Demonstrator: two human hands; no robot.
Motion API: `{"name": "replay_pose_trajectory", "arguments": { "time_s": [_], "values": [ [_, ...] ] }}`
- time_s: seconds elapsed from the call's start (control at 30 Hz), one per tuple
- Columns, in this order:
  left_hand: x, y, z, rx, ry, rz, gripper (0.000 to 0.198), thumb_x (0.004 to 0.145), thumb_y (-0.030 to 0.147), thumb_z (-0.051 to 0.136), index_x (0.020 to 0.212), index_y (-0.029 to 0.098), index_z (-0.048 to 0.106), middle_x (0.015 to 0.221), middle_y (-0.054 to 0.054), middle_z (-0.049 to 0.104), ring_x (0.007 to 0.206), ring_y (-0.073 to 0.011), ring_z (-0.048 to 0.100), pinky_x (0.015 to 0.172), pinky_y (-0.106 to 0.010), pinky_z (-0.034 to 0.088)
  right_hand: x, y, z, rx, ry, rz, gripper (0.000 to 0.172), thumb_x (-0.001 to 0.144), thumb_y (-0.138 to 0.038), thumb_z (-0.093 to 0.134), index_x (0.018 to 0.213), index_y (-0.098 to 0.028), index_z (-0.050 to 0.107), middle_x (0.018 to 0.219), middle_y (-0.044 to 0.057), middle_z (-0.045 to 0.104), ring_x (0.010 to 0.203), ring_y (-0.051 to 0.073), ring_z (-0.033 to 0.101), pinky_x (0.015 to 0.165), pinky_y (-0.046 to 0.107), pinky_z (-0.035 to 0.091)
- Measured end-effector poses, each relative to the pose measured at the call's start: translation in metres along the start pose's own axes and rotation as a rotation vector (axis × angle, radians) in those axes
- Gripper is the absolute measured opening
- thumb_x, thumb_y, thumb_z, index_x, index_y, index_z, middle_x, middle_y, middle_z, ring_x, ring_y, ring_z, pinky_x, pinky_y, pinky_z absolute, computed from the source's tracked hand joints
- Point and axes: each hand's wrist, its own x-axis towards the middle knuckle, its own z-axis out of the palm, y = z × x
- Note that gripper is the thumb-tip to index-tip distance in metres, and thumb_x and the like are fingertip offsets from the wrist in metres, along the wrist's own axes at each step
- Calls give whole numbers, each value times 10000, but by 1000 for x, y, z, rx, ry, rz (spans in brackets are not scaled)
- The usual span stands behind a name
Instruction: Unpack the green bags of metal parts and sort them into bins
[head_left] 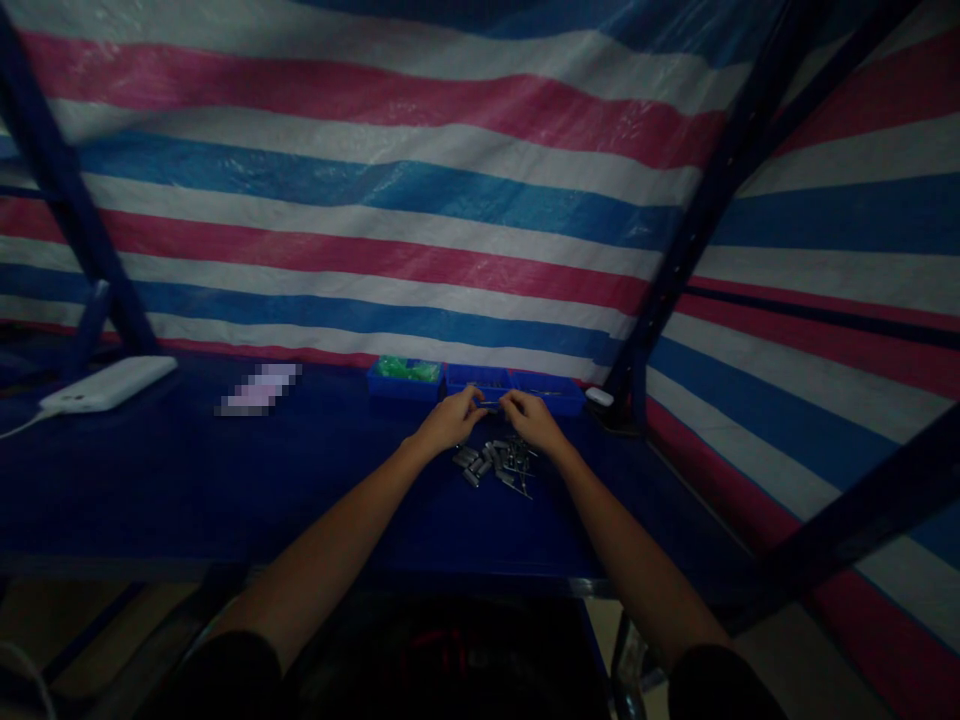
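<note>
My left hand (451, 418) and my right hand (531, 418) meet just in front of the blue bins, fingers pinched. Between their fingertips is a thin metal pin-like piece (489, 404), held level; its exact kind is too small to make out. Below the hands, a loose pile of grey metal cylinders (471, 462) and thin screw-like pins (519, 462) lies on the blue table (300, 490). Behind the hands stand a middle blue bin (459, 378) with small parts in it and a right blue bin (566, 402) with a few thin parts.
A left blue bin (382, 387) contains green plastic (409, 369). Farther left lie a blurred-out flat item (259, 390) and a white power bank (112, 384) with a cable. A small white case (599, 397) sits by the right blue post (637, 370). Striped sheeting (375, 250) hangs behind.
</note>
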Motion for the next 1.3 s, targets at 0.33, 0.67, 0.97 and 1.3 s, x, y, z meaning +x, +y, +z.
{"name": "replay_pose_trajectory", "arguments": {
  "time_s": [0.33,0.67,0.97,1.3],
  "values": [
    [-1,1,1,72,93,-59,173,867,238,373,888,154,523,787,-60,637,738,-164,598,661,-246,415,-1,-4,4,48,6,-12,222,786,-357,468,748,-162,567,571,-32,503,527,98,451,511,209,314],
    [-5,6,4,138,-1,-110,330,900,360,274,875,158,535,759,-69,643,698,-166,604,609,-239,400,0,-3,4,-93,68,-67,209,837,-312,405,738,-178,532,608,-5,532,560,118,482,547,223,311],
    [20,18,8,278,-335,194,182,782,281,495,861,193,633,871,-73,664,814,-192,609,689,-256,429,12,20,-55,-471,740,211,311,874,-365,339,874,-142,555,655,80,576,591,170,519,557,253,311],
    [25,28,31,280,-352,41,173,730,204,518,835,224,655,899,-64,663,819,-210,616,707,-284,449,4,60,-3,-219,331,201,466,832,-488,322,525,-176,481,484,-2,467,483,108,412,483,233,263]
  ]
}}
